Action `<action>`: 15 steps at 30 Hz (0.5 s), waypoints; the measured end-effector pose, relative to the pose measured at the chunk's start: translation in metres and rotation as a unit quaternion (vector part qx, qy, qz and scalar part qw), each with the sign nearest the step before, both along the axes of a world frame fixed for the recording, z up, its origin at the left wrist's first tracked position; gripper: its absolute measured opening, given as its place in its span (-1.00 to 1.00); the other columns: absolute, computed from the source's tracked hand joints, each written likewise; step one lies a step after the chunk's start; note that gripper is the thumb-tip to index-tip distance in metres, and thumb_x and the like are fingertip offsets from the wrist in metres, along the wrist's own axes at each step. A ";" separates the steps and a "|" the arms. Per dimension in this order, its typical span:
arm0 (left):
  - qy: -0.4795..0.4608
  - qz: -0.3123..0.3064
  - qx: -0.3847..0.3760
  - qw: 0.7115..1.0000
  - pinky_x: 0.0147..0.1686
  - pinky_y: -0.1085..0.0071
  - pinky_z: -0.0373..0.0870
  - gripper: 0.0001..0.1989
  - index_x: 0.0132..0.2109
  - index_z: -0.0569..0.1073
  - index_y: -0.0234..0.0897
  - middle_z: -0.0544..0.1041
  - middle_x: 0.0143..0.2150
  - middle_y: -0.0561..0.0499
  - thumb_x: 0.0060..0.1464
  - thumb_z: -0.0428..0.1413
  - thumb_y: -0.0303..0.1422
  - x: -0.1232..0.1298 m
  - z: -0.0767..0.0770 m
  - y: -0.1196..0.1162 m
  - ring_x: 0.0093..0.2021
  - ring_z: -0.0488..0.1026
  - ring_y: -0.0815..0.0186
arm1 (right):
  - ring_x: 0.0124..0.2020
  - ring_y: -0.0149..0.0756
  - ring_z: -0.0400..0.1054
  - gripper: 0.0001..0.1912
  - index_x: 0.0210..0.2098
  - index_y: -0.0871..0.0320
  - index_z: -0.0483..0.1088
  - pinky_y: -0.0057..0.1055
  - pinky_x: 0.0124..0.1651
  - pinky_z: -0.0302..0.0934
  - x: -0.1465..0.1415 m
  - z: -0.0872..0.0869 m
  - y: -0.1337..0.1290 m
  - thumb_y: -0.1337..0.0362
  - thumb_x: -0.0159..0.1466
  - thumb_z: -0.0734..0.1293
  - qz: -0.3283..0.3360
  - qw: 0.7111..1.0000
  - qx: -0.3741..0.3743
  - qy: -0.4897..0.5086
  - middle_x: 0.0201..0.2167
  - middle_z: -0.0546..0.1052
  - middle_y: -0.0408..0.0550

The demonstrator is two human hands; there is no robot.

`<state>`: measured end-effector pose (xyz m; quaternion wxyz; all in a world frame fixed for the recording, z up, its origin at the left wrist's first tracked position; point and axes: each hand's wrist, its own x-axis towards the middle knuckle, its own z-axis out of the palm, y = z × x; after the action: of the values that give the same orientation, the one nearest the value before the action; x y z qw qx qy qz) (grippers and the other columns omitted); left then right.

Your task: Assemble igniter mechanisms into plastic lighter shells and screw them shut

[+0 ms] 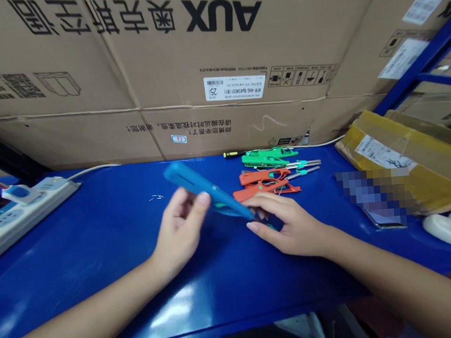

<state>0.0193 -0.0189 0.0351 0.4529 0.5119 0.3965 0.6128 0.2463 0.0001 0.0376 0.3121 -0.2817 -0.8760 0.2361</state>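
Blue plastic casing (189, 176) is up off the blue tabletop (110, 246), between the person's 2 hands, tilted, wide end up toward their left. Left hand (179, 230): thumb and fingers closed on it around mid-body. Right hand (300, 231): thumb and index finger bent in at the narrow end; contact looks likely, but can't tell how firm. Blurred there, so can't tell what sits under those fingertips either.

Handling, my read: let the left pinch carry the weight and set the angle, use the right for fine work at the tip only. Light squeeze, since the shell looks thin and could flex. Lower it nearer the table so loose bits don't drop far. Elbow room matters: orange pieces (251, 192) lie just beyond the right fingers, green pieces (263, 158) behind those, screwdriver (234, 153) beside the green.
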 end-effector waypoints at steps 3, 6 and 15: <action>-0.073 0.002 0.077 0.994 0.09 0.23 0.47 -0.83 -0.10 0.41 -0.06 0.62 -0.15 0.13 0.33 0.08 -0.11 -0.007 0.023 0.002 -0.08 0.58 0.28 | -0.11 -0.22 0.41 -0.66 0.13 0.10 0.36 -0.22 -0.03 0.34 0.002 0.002 -0.002 0.22 0.38 0.31 0.000 1.000 0.021 -0.003 -0.08 0.54 0.05; -0.059 0.003 0.096 0.994 -0.25 0.38 0.49 -0.83 -0.12 0.38 0.01 0.53 -0.36 0.25 0.37 0.00 -0.09 -0.015 0.041 0.001 -0.41 0.53 0.41 | -0.13 -0.24 0.39 -0.69 0.10 0.08 0.37 -0.19 -0.01 0.34 0.003 0.002 -0.002 0.23 0.38 0.31 -0.017 1.000 -0.001 0.023 -0.06 0.52 0.04; 0.433 -0.146 0.067 0.887 -0.38 0.47 0.37 -0.67 -0.01 0.49 -0.16 0.58 -0.27 0.08 0.13 0.26 -0.14 -0.015 0.023 -0.001 -0.38 0.51 0.33 | -0.21 -0.35 0.36 -0.53 0.21 0.07 0.23 -0.41 -0.23 0.35 0.005 0.002 0.004 0.15 0.36 0.34 -0.006 0.964 -0.188 0.186 -0.08 0.41 0.01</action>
<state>0.0040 -0.0203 0.0581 0.2848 0.8076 0.4322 0.2825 0.2511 0.0045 0.0396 0.4119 -0.2915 -0.7408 0.4433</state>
